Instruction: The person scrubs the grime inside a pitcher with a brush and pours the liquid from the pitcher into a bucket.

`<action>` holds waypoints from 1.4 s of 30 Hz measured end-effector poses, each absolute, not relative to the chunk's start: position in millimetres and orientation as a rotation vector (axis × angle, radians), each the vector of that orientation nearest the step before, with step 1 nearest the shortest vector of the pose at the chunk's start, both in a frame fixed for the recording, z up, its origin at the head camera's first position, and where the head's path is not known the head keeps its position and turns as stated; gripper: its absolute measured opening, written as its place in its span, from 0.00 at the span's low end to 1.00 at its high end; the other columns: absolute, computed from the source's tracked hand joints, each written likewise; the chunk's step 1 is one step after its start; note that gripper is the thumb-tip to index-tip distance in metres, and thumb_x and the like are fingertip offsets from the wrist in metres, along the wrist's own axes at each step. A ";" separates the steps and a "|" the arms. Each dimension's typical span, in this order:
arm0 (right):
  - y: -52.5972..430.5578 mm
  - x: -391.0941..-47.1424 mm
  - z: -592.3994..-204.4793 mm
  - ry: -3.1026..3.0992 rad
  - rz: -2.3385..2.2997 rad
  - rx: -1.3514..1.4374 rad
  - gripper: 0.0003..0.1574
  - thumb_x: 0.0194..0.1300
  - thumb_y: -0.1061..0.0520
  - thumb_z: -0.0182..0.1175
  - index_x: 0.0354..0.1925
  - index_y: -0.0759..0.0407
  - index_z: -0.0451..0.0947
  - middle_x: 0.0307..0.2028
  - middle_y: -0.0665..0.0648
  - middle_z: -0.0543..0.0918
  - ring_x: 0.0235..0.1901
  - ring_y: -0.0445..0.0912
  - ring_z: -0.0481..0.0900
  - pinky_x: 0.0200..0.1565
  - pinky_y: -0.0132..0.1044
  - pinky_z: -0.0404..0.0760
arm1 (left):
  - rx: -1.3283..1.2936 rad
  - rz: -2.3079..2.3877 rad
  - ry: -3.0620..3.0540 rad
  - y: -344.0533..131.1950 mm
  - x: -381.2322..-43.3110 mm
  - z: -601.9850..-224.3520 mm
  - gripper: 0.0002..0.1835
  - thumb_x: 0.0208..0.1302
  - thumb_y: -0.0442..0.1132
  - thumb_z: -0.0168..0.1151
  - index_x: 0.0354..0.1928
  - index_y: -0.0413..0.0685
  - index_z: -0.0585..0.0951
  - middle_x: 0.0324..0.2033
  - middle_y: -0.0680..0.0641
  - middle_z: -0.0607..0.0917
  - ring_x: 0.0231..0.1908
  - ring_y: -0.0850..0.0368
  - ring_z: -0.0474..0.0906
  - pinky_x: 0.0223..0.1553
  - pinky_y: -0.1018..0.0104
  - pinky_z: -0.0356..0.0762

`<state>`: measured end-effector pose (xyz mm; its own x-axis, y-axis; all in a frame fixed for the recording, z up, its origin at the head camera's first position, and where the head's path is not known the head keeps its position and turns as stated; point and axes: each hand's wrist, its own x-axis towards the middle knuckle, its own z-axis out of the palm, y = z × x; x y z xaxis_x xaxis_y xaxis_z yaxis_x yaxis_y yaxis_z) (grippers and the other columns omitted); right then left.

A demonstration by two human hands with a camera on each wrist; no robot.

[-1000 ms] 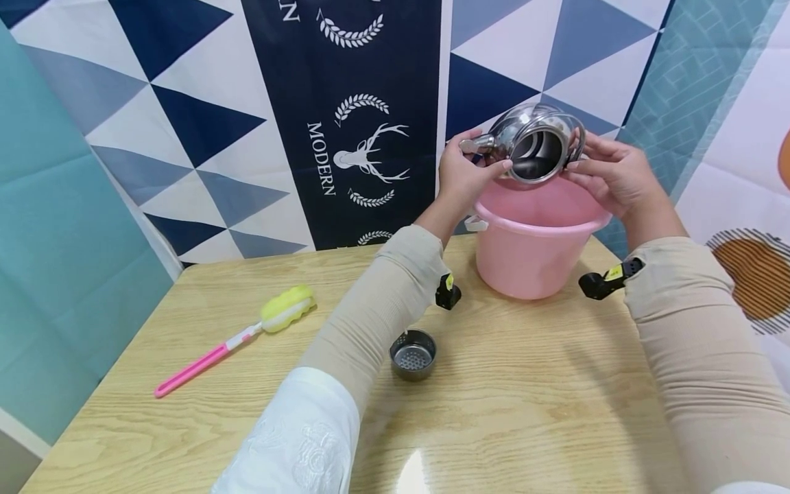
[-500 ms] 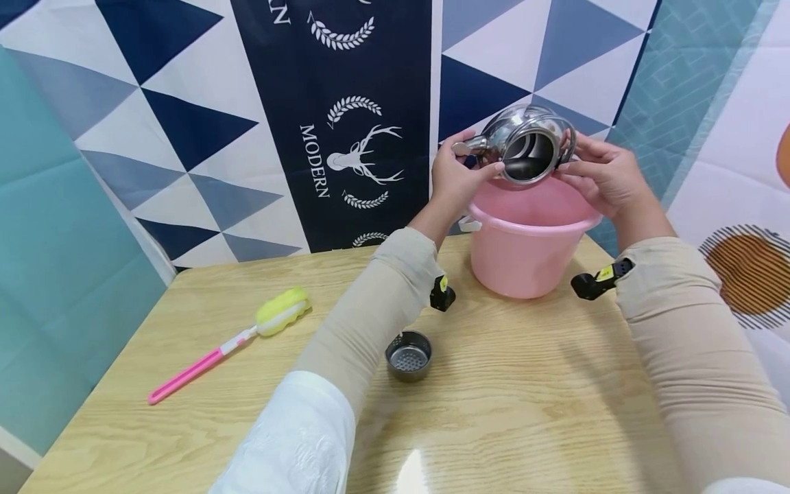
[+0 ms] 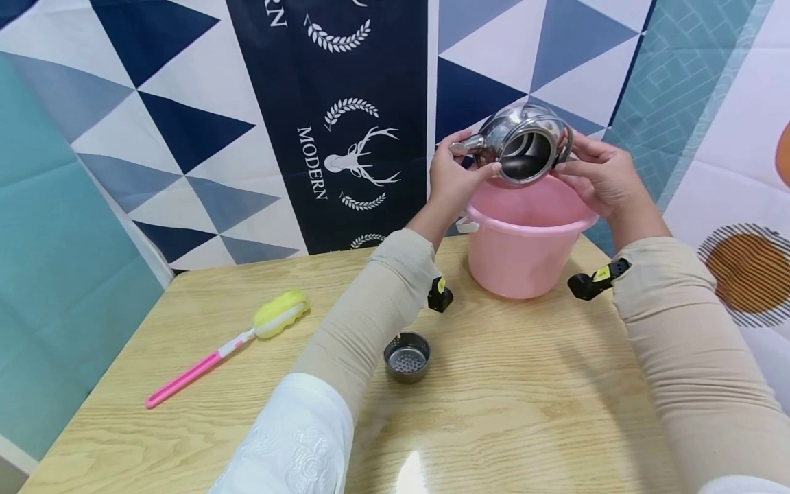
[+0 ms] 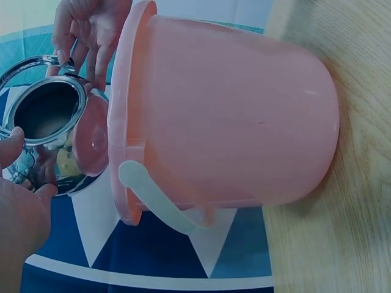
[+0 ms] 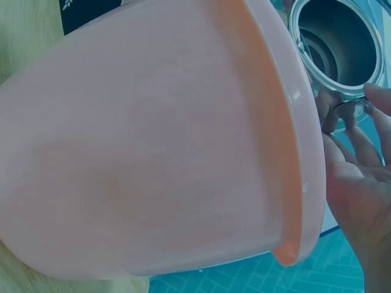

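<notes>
A shiny stainless steel teapot, lidless, is held tilted above the rim of a pink bucket, its round mouth facing me. My left hand grips it on the spout side, thumb near the mouth's rim. On the opposite side my right hand pinches the teapot where its looped handle joins the body. The left wrist view shows the teapot's mouth beside the bucket rim. The right wrist view shows the dark inside of the teapot. No pouring liquid is visible.
A perforated metal strainer cup stands on the wooden table near my left forearm. Farther left lies a bottle brush with a yellow sponge head and pink handle. A patterned wall covering rises behind the table.
The head view has shifted slightly, moving the scene a little to the left. Both hands keep their hold on the teapot, which stays over the bucket at nearly the same tilt.
</notes>
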<state>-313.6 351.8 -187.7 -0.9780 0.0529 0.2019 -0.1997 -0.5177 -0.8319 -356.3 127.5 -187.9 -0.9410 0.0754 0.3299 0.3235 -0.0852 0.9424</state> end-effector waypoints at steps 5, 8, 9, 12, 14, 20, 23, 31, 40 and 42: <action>351.0 -313.5 -186.8 -1.465 2.603 0.208 0.40 0.52 0.83 0.60 0.60 0.57 0.78 0.51 0.52 0.84 0.49 0.47 0.83 0.42 0.38 0.82 | -0.471 -2.152 -1.979 126.1 -355.8 -187.7 0.37 0.46 0.27 0.77 0.60 0.52 0.73 0.47 0.53 0.75 0.48 0.70 0.74 0.47 0.75 0.76; 350.7 -313.7 -186.4 -1.465 2.600 0.203 0.40 0.52 0.83 0.61 0.60 0.56 0.78 0.51 0.52 0.84 0.50 0.47 0.82 0.42 0.38 0.82 | -0.495 -2.173 -1.952 125.6 -356.0 -187.7 0.37 0.46 0.26 0.77 0.60 0.50 0.72 0.46 0.52 0.76 0.46 0.71 0.75 0.47 0.77 0.75; 350.7 -313.9 -186.2 -1.462 2.601 0.205 0.40 0.52 0.83 0.61 0.60 0.56 0.78 0.51 0.52 0.84 0.50 0.47 0.82 0.42 0.38 0.82 | -0.502 -2.181 -1.943 125.5 -355.8 -187.7 0.37 0.46 0.26 0.77 0.60 0.50 0.72 0.46 0.52 0.76 0.46 0.71 0.76 0.47 0.77 0.75; 351.0 -314.4 -185.6 -1.448 2.602 0.213 0.40 0.52 0.84 0.60 0.59 0.57 0.78 0.51 0.53 0.84 0.49 0.47 0.83 0.41 0.38 0.82 | -0.514 -2.202 -1.928 125.6 -355.9 -187.3 0.37 0.46 0.25 0.76 0.60 0.50 0.72 0.47 0.52 0.76 0.46 0.71 0.76 0.46 0.77 0.76; 351.3 -314.6 -185.1 -1.438 2.606 0.218 0.39 0.52 0.84 0.60 0.59 0.57 0.78 0.51 0.53 0.84 0.49 0.48 0.83 0.42 0.38 0.82 | -0.516 -2.214 -1.923 125.7 -355.8 -186.6 0.37 0.47 0.25 0.76 0.60 0.50 0.72 0.47 0.53 0.77 0.45 0.71 0.76 0.45 0.77 0.76; 350.1 -314.9 -182.8 -1.429 2.610 0.228 0.39 0.52 0.84 0.60 0.59 0.58 0.78 0.52 0.53 0.84 0.51 0.48 0.82 0.42 0.39 0.82 | -0.534 -2.240 -1.890 124.8 -354.6 -184.3 0.38 0.47 0.24 0.75 0.61 0.49 0.71 0.50 0.52 0.77 0.47 0.70 0.77 0.45 0.76 0.77; 349.1 -314.5 -181.7 -1.426 2.603 0.235 0.39 0.52 0.84 0.60 0.60 0.58 0.78 0.52 0.53 0.83 0.53 0.47 0.81 0.42 0.39 0.82 | -0.545 -2.248 -1.884 124.0 -354.3 -183.3 0.38 0.47 0.24 0.75 0.61 0.49 0.71 0.51 0.52 0.77 0.49 0.69 0.77 0.45 0.75 0.77; 348.4 -314.1 -181.1 -1.399 2.601 0.242 0.40 0.52 0.84 0.60 0.60 0.59 0.77 0.53 0.53 0.83 0.54 0.47 0.80 0.43 0.38 0.81 | -0.565 -2.265 -1.864 124.2 -355.2 -183.1 0.38 0.46 0.23 0.75 0.61 0.49 0.71 0.49 0.51 0.76 0.49 0.69 0.77 0.46 0.75 0.77; 348.6 -313.6 -181.9 -1.352 2.610 0.281 0.39 0.53 0.84 0.58 0.60 0.60 0.76 0.58 0.52 0.79 0.58 0.47 0.77 0.44 0.39 0.81 | -0.589 -2.262 -1.847 124.6 -353.2 -182.5 0.39 0.47 0.22 0.74 0.62 0.47 0.71 0.49 0.51 0.76 0.49 0.69 0.77 0.46 0.75 0.77; 348.3 -313.6 -182.1 -1.342 2.612 0.281 0.39 0.53 0.85 0.58 0.60 0.60 0.77 0.58 0.53 0.79 0.57 0.48 0.77 0.44 0.39 0.81 | -0.593 -2.255 -1.851 124.5 -353.0 -182.5 0.39 0.46 0.22 0.75 0.62 0.46 0.71 0.49 0.51 0.76 0.49 0.69 0.77 0.46 0.75 0.76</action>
